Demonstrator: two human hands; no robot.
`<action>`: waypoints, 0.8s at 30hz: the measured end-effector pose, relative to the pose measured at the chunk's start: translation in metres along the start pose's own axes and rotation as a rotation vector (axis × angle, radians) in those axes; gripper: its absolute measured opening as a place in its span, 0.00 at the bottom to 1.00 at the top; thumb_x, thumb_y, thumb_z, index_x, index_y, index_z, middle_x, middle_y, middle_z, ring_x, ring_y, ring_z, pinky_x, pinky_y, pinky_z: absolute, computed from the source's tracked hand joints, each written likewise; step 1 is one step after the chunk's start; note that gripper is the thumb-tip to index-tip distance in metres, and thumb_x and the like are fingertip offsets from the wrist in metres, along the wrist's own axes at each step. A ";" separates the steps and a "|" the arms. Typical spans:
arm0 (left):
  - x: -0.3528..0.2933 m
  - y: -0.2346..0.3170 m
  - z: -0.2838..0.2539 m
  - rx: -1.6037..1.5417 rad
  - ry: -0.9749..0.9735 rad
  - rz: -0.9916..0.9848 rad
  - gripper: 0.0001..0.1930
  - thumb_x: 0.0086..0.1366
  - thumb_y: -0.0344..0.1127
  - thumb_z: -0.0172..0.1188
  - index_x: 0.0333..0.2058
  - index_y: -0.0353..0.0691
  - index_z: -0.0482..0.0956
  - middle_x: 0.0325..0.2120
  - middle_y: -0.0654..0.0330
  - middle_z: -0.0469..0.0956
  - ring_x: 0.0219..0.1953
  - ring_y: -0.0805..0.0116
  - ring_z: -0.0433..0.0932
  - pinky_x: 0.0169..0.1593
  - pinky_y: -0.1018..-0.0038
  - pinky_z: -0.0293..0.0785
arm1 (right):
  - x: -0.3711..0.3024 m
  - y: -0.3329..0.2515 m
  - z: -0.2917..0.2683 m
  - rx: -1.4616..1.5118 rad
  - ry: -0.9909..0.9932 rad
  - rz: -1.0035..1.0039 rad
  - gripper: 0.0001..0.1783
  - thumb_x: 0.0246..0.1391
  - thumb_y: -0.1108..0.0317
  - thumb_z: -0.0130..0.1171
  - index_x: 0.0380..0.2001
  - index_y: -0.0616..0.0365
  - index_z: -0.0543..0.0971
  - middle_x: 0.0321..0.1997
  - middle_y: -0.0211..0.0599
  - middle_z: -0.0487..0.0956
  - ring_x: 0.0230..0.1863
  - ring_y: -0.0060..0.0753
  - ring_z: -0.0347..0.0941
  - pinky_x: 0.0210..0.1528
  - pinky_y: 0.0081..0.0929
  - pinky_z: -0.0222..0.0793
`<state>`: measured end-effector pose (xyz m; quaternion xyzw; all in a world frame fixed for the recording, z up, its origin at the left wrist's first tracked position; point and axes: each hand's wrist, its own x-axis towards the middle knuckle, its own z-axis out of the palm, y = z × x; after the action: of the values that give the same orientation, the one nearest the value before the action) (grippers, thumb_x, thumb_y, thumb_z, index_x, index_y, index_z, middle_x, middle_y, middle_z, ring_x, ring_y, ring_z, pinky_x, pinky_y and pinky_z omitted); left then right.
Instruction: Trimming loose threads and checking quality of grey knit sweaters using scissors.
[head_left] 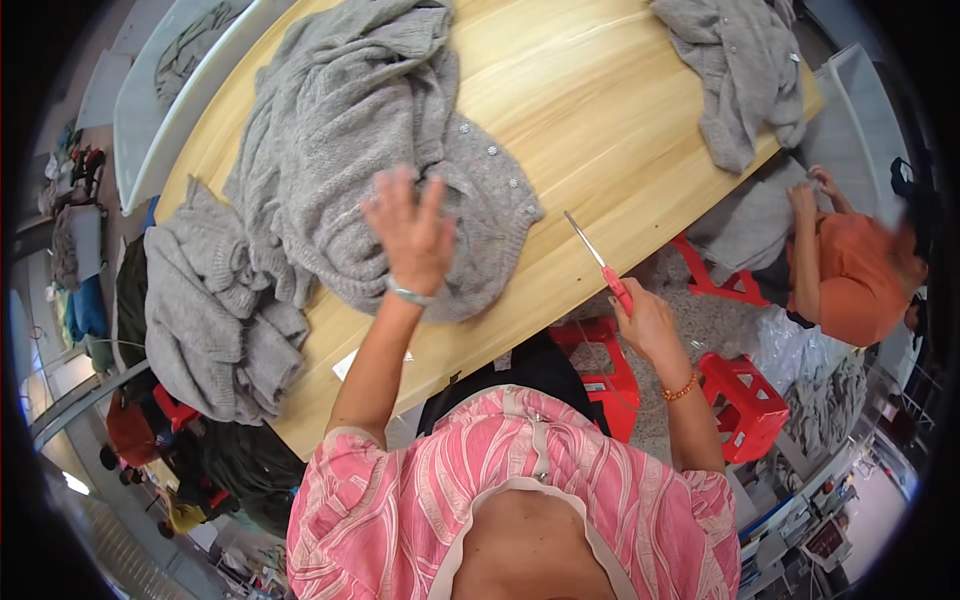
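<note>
My left hand (410, 232) is over a grey knit cardigan (330, 150) spread on the wooden table, its fingers spread apart. Whether the palm presses on the knit or hovers just above it, I cannot tell. Several round, shiny buttons run along the cardigan's right edge. In my right hand (650, 322) is a red-handled pair of scissors (614, 285), held past the table's near edge. The narrow metal blades look closed and point up and left, toward the cardigan.
Another grey knit pile (220, 310) hangs over the table's left edge. A grey garment (735, 80) lies at the far right. Beyond that edge a person in orange (850, 270) handles grey cloth. Red stools (742, 405) stand beside me. White bins (165, 110) flank the table (560, 70).
</note>
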<state>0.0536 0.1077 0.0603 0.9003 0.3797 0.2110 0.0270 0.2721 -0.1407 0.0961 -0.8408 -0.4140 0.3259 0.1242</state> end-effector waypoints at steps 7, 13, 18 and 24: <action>-0.007 -0.123 -0.043 0.050 0.243 -0.653 0.55 0.44 0.54 0.72 0.65 0.39 0.50 0.65 0.40 0.48 0.67 0.43 0.44 0.66 0.47 0.39 | 0.018 -0.007 -0.008 0.025 -0.047 -0.085 0.14 0.54 0.64 0.55 0.42 0.60 0.72 0.31 0.59 0.76 0.36 0.63 0.73 0.38 0.50 0.68; -0.080 -0.210 -0.039 -0.761 -0.080 -1.451 0.37 0.51 0.43 0.71 0.55 0.29 0.66 0.47 0.49 0.74 0.50 0.62 0.74 0.51 0.67 0.71 | 0.022 -0.022 -0.010 0.001 -0.035 -0.138 0.14 0.55 0.64 0.55 0.42 0.60 0.72 0.30 0.59 0.76 0.36 0.64 0.73 0.37 0.50 0.68; 0.001 -0.154 -0.123 -1.464 0.258 -1.049 0.15 0.63 0.31 0.58 0.47 0.35 0.72 0.41 0.57 0.78 0.43 0.66 0.78 0.46 0.72 0.75 | 0.023 -0.035 -0.013 -0.008 -0.066 -0.148 0.14 0.54 0.64 0.55 0.41 0.59 0.72 0.30 0.58 0.76 0.36 0.63 0.73 0.37 0.50 0.68; 0.141 -0.073 -0.258 -1.482 0.296 -0.537 0.13 0.65 0.33 0.55 0.46 0.34 0.74 0.43 0.53 0.78 0.44 0.64 0.78 0.47 0.69 0.76 | 0.027 -0.060 -0.001 -0.024 -0.127 -0.377 0.10 0.54 0.64 0.53 0.36 0.59 0.73 0.25 0.53 0.77 0.31 0.57 0.75 0.34 0.48 0.70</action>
<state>-0.0114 0.2291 0.3301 0.4887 0.3438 0.5119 0.6171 0.2477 -0.0823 0.1135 -0.7275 -0.5751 0.3442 0.1465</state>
